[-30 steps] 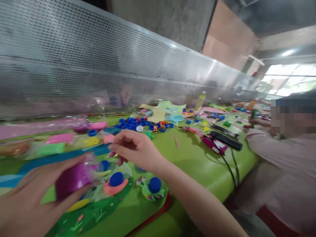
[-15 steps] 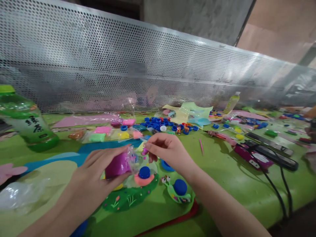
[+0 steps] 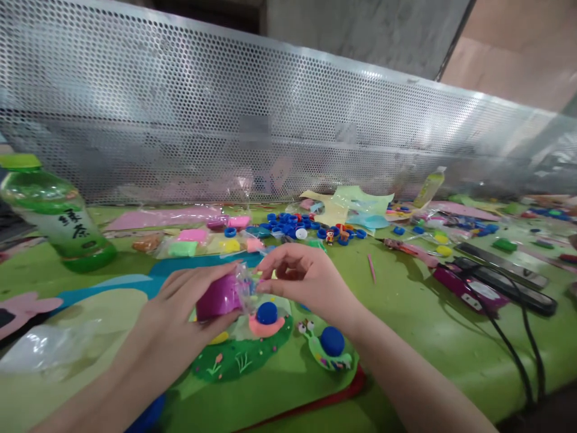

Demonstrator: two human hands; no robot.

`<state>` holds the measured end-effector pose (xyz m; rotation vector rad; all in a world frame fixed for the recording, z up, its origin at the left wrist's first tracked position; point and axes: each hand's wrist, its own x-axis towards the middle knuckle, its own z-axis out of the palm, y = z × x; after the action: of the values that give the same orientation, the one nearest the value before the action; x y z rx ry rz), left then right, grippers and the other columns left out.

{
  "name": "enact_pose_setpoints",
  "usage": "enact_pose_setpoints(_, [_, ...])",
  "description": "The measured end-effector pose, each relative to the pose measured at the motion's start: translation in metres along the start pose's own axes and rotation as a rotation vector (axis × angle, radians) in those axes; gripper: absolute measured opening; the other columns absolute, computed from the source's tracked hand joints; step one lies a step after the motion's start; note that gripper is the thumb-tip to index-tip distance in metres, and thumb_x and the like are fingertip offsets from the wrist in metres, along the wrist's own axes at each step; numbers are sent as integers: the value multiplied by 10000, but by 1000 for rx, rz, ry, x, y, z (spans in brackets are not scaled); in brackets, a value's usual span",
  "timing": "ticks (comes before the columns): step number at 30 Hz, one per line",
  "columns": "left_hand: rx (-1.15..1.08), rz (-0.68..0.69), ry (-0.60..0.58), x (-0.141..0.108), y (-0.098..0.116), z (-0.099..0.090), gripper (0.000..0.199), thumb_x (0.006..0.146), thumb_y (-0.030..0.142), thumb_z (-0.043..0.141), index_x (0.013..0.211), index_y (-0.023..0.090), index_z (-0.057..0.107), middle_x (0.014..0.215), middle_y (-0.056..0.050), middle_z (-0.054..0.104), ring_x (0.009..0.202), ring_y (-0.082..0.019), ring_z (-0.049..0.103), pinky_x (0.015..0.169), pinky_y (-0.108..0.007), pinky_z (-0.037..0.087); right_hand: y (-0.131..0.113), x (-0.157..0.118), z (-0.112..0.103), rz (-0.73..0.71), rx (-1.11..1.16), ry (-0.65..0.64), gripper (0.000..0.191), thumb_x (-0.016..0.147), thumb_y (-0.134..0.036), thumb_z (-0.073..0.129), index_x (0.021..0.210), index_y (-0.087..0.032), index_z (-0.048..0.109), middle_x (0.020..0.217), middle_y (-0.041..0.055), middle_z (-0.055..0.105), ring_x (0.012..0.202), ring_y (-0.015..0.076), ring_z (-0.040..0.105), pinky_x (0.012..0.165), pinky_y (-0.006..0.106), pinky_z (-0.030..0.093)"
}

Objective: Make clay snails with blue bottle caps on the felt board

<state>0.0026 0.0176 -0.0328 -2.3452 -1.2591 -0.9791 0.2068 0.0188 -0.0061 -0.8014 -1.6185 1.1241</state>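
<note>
My left hand (image 3: 180,300) is closed around a clear bag of purple modelling clay (image 3: 219,297), its crinkled open end facing right. At that end, the thumb and fingers of my right hand (image 3: 300,279) are pinched together, with a small bit of purple clay mostly hidden at their tips. Beneath the hands lies a picture with a green clay patch (image 3: 243,361). On it sits a pink clay snail (image 3: 265,325) with a blue bottle cap as its shell. To the right is a light green clay snail (image 3: 322,349) with googly eyes and a blue cap.
A green tea bottle (image 3: 56,216) stands at left. Behind the hands lie bagged clay (image 3: 193,236) and a heap of blue bottle caps (image 3: 288,224). A pink stick (image 3: 371,267), a purple box (image 3: 469,288) and black cables (image 3: 518,355) are at right. Perforated metal panel (image 3: 288,120) borders the back.
My right hand has moved left to the bag's open end; the bit of purple clay at its fingertips is now mostly hidden. My left hand keeps its hold. The view has shifted slightly.
</note>
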Motion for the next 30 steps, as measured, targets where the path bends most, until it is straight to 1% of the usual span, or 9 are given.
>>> enact_pose_setpoints(4, [0, 15, 2, 2, 3, -1, 457, 818, 583, 342, 1134, 275, 458, 965, -35, 647, 799, -192, 613, 621, -294, 507, 0, -1, 1, 4, -43, 23, 140, 654, -203, 716, 746, -166, 617, 644, -34, 551, 568, 65, 476, 522, 188, 403])
enact_pose_setpoints(8, [5, 13, -9, 1, 2, 0, 462, 808, 604, 339, 1118, 280, 456, 939, -34, 650, 792, -193, 617, 615, -299, 511, 3, -3, 6, -86, -133, 31, 80, 695, -172, 674, 756, -170, 622, 713, -21, 596, 620, 73, 523, 539, 184, 419])
enact_pose_setpoints(11, [15, 12, -4, -1, 2, 0, 463, 805, 608, 341, 1113, 281, 454, 949, -37, 648, 798, -194, 617, 612, -300, 514, 7, -3, 10, -211, -282, 47, 76, 723, -141, 643, 793, -168, 635, 743, -12, 618, 631, 77, 526, 533, 185, 411])
enact_pose_setpoints(14, [2, 40, 27, 0, 3, 0, 455, 817, 591, 339, 1118, 269, 456, 943, -39, 649, 795, -187, 616, 619, -294, 513, 12, -2, 11, -404, -462, 81, 84, 744, -155, 640, 824, -141, 661, 772, 20, 596, 687, 94, 524, 606, 204, 432])
enact_pose_setpoints(16, [-3, 51, 33, 0, 3, -1, 450, 820, 579, 350, 1120, 262, 459, 944, -41, 645, 792, -184, 614, 617, -287, 511, 14, -1, 12, -479, -554, 99, 103, 758, -174, 638, 840, -128, 679, 806, 42, 568, 728, 108, 528, 653, 221, 440])
enact_pose_setpoints(19, [-13, 64, 44, 0, 3, 0, 433, 824, 553, 378, 1126, 256, 461, 956, -44, 631, 805, -182, 603, 632, -285, 506, 16, -1, 12, -481, -650, 75, 105, 769, -181, 629, 842, -129, 684, 823, 48, 556, 753, 123, 534, 661, 235, 445])
enact_pose_setpoints(23, [-34, 120, 41, -2, 2, 3, 407, 832, 517, 402, 1127, 243, 462, 942, -42, 623, 850, -187, 584, 717, -309, 497, 12, -3, 13, -424, -716, 28, 59, 757, -141, 616, 807, -124, 641, 829, 42, 566, 772, 134, 531, 674, 250, 454])
enact_pose_setpoints(26, [-9, 106, 38, -1, 0, 5, 423, 838, 532, 367, 1117, 234, 478, 930, -53, 637, 827, -196, 592, 698, -320, 504, 2, -4, 5, -341, -625, -15, 12, 754, -139, 600, 756, -146, 590, 824, 27, 561, 749, 119, 526, 634, 231, 453])
enact_pose_setpoints(30, [19, -61, -7, 6, -6, 3, 464, 815, 564, 374, 1116, 233, 497, 890, -52, 668, 813, -220, 632, 615, -312, 526, -9, 1, -14, -182, -89, 126, 65, 800, -222, 555, 788, -179, 507, 780, 8, 567, 594, 76, 529, 473, 185, 422])
